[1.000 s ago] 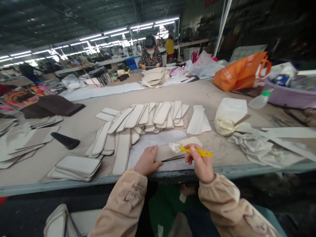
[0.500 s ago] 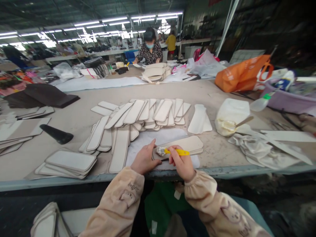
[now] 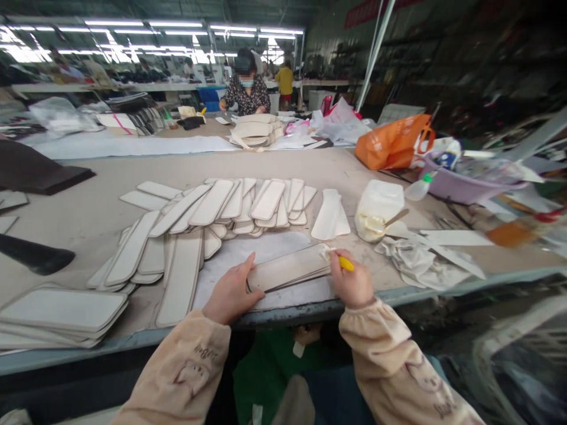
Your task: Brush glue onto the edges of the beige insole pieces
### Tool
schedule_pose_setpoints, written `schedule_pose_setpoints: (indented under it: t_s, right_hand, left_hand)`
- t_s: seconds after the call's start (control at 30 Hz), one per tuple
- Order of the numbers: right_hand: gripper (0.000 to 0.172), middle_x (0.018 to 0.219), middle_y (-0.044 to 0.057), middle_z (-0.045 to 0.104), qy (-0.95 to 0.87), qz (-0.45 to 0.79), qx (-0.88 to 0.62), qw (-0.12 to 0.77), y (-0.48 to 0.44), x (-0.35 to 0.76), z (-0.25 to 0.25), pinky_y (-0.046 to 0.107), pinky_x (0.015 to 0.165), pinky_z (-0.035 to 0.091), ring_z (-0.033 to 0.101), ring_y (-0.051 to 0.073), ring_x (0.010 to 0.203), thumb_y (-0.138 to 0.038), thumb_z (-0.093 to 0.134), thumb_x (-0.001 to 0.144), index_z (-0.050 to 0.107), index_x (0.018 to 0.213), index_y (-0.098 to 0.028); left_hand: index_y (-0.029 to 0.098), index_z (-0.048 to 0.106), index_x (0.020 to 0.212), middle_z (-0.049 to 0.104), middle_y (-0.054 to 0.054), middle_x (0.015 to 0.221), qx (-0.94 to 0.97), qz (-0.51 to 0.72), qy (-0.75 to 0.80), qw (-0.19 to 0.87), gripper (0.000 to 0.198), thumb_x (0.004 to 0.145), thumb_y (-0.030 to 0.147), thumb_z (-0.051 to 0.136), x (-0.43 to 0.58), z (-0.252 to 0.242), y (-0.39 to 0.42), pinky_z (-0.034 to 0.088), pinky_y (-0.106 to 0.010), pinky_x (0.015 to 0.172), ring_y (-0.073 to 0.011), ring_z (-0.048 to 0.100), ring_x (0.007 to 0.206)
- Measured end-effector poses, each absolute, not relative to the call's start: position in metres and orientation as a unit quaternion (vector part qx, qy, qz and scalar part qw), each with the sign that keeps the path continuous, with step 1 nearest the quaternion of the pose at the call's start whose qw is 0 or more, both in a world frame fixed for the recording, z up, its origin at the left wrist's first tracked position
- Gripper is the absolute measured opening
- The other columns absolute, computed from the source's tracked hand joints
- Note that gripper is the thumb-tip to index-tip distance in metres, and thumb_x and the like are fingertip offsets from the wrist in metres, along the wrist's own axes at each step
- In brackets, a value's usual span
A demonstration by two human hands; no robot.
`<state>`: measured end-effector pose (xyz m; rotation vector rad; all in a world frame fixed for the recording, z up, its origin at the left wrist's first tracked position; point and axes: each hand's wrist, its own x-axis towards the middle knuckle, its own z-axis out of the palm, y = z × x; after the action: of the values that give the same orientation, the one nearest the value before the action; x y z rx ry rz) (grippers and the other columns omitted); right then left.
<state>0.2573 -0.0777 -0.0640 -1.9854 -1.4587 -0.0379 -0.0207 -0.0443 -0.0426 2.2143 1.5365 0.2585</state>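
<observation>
In my right hand is a brush with a yellow handle, its pale bristles resting on the right end of a long beige panel with rounded corners. My left hand grips that panel's left end between thumb and fingers. More panels lie directly beneath it, slightly fanned. Under them a white sheet covers part of the table. Just beyond, several pale panels with darker edges overlap in a row. To the right stands a white container holding cream-coloured paste and a stick.
Crumpled cloth and white strips lie right of my right hand. Farther right are an orange bag and a purple basin. At left, a dark tapered object lies near stacked panels. A co-worker sits opposite.
The brush in my right hand has moved from the panel's left end to its right end. My left hand stays at the left end. The view has turned to the right.
</observation>
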Motion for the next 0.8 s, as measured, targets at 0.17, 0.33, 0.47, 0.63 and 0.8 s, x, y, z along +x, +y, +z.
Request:
schedule_pose_setpoints:
  t_s: [0.17,0.33,0.47,0.63,0.8]
  right_hand:
    - [0.025,0.061,0.004,0.066,-0.642,-0.185,-0.683,0.295,-0.086,0.249,-0.069,0.025,0.051,0.029,0.058,0.014,0.051,-0.031,0.047,0.093,0.067,0.090,-0.016]
    - [0.019,0.059,0.002,0.062,-0.743,-0.109,-0.585,0.308,-0.104,0.198,-0.059,0.025,0.054,0.035,0.058,0.014,0.054,-0.023,0.047,0.092,0.064,0.086,-0.017]
    - [0.021,0.067,0.004,0.066,-0.770,0.039,-0.531,0.352,-0.112,0.158,-0.052,0.025,0.060,0.042,0.062,0.014,0.061,-0.024,0.043,0.094,0.062,0.087,-0.018]
    - [0.023,0.076,0.005,0.069,-0.715,0.216,-0.520,0.415,-0.113,0.140,-0.053,0.025,0.066,0.047,0.064,0.015,0.068,-0.027,0.041,0.095,0.061,0.090,-0.019]
    - [0.028,0.075,0.005,0.068,-0.644,0.239,-0.588,0.427,-0.109,0.173,-0.055,0.027,0.067,0.047,0.064,0.017,0.069,-0.035,0.040,0.096,0.062,0.088,-0.021]
  left_hand:
    - [0.012,0.026,0.149,0.059,-0.009,0.131,0.797,0.088,0.558,0.215,0.090,0.072,0.038,0.064,-0.021,-0.045,-0.043,0.040,-0.039,0.103,-0.0272,0.053,0.120]
    - [0.012,0.024,0.149,0.059,-0.010,0.131,0.789,0.077,0.566,0.226,0.093,0.070,0.039,0.066,-0.022,-0.044,-0.042,0.041,-0.039,0.102,-0.0273,0.054,0.119]
    - [0.013,0.023,0.149,0.060,-0.012,0.131,0.793,0.091,0.560,0.224,0.090,0.073,0.039,0.065,-0.024,-0.049,-0.041,0.042,-0.039,0.100,-0.0270,0.055,0.119]
    - [0.012,0.022,0.149,0.059,-0.012,0.131,0.803,0.098,0.541,0.230,0.088,0.075,0.036,0.063,-0.028,-0.052,-0.042,0.042,-0.038,0.101,-0.0261,0.054,0.121]
    - [0.013,0.021,0.150,0.059,-0.011,0.132,0.797,0.085,0.555,0.223,0.097,0.069,0.036,0.070,-0.026,-0.048,-0.042,0.042,-0.037,0.100,-0.0276,0.055,0.120]
